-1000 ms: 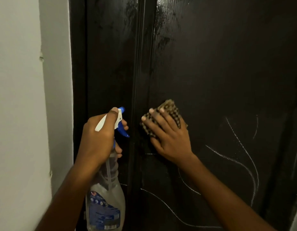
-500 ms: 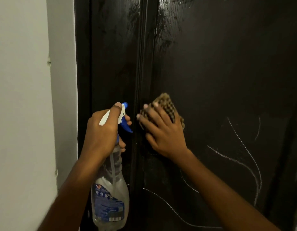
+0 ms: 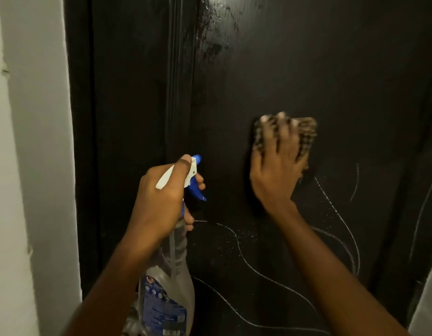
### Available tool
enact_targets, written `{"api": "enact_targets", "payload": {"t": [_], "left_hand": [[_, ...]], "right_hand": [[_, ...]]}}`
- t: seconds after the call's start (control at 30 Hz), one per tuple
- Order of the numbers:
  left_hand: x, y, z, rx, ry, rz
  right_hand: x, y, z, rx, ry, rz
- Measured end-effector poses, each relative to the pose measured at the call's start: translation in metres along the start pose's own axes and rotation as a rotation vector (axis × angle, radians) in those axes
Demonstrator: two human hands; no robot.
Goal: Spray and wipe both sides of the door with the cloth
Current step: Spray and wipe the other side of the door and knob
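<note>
Across the view stands the dark door (image 3: 307, 69), marked low down with white chalk lines (image 3: 238, 241) and wet near the top. Left hand (image 3: 161, 190) grips the spray bottle (image 3: 171, 287), nozzle toward the door. Right hand (image 3: 275, 170), fingers spread flat, presses the checked cloth (image 3: 307, 134) against the door panel, above the lines.

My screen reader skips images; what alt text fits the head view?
A right hand presses a checked cloth flat against a dark door above white scribbled lines, while the left hand grips a spray bottle beside it.
</note>
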State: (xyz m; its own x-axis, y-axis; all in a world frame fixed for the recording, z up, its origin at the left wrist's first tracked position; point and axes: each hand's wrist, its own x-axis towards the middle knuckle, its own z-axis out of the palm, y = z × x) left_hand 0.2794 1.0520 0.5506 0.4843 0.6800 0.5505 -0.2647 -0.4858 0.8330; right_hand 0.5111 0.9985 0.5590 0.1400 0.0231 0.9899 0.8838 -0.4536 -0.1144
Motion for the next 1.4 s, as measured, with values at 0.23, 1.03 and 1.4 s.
{"api": "enact_targets", "payload": {"t": [0.23,1.03,1.4], "left_hand": [[-0.003,0.000,0.042,0.010,0.016,-0.042],[0.009,0.006,0.146,-0.003,-0.074,-0.032],[0.023,0.000,0.185,-0.058,-0.182,0.023]], "right_hand": [[-0.059,0.103,-0.016,-0.080,-0.184,-0.607],[0.020,0.211,-0.047,0.002,0.142,0.381],[-0.066,0.262,-0.054,-0.091,-0.160,-0.370]]}}
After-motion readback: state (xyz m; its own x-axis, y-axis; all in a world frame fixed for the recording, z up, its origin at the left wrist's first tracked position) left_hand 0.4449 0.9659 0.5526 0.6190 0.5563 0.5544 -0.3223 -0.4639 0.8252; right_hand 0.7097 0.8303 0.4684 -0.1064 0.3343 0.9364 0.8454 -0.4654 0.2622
